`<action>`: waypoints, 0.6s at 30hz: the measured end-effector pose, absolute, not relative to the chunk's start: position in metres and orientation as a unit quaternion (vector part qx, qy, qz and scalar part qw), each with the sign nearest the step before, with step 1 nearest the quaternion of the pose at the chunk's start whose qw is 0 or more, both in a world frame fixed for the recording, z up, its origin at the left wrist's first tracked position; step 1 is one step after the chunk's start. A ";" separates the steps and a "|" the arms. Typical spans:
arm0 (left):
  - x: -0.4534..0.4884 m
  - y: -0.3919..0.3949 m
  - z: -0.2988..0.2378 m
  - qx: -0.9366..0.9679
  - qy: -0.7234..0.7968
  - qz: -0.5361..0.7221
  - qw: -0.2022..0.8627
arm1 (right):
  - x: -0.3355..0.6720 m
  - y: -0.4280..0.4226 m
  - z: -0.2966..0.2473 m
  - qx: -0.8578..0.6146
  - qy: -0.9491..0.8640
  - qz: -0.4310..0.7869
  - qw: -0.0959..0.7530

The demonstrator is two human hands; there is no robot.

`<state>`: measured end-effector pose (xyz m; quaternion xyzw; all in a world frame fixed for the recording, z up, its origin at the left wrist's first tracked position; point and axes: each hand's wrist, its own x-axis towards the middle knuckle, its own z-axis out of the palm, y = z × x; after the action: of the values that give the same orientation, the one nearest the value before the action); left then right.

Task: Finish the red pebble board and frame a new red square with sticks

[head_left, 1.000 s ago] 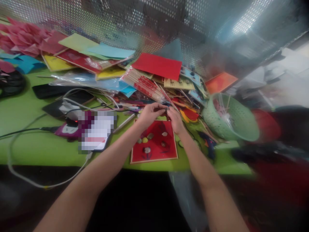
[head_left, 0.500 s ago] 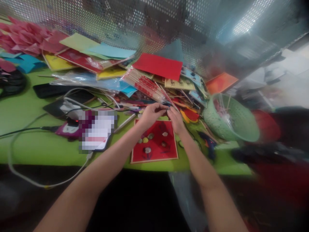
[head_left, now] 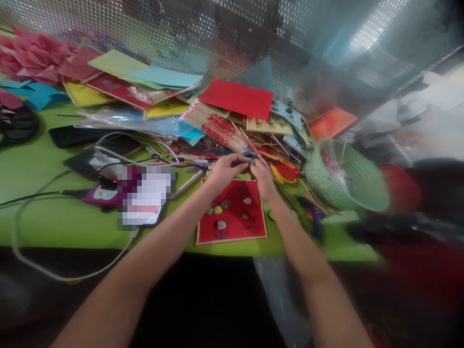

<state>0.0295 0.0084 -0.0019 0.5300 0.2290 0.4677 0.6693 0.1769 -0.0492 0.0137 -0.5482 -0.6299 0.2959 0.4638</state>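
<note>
Fingertips of my left hand (head_left: 229, 170) and my right hand (head_left: 261, 177) meet above the far edge of a red panel (head_left: 234, 220). Both hands are closed in a pinch around something small and dark, too tiny to name. The panel has a thin wooden border and lies flat on the green table. Several pebbles sit on it, among them a yellow one (head_left: 217, 210) and a whitish one (head_left: 247, 200), with dark painted lines around some. My forearms flank the panel.
Left of the panel lie a phone (head_left: 145, 198), a purple power strip (head_left: 108, 193) and cables. A green basket (head_left: 313, 183) and a dark blue glue gun (head_left: 314, 217) stand on the right. Behind my hands are bundled sticks (head_left: 219, 126), orange-handled scissors (head_left: 281, 175) and a red sheet (head_left: 237, 98).
Almost nothing differs. Both hands stay pinched together at the same place, with only a very slight shift of the fingers.
</note>
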 end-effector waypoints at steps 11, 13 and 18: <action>0.028 0.007 0.000 0.553 0.226 0.469 0.650 | 0.177 -0.051 0.021 -0.542 -0.628 0.301 0.470; 0.028 0.006 0.000 0.549 0.230 0.466 0.655 | 0.176 -0.051 0.023 -0.545 -0.638 0.284 0.464; 0.029 0.006 0.000 0.528 0.235 0.464 0.671 | 0.176 -0.051 0.023 -0.548 -0.643 0.280 0.456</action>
<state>0.0288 0.0062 -0.0001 0.5284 0.2351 0.4639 0.6711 0.1762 -0.0511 0.0228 -0.5483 -0.6429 0.2798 0.4558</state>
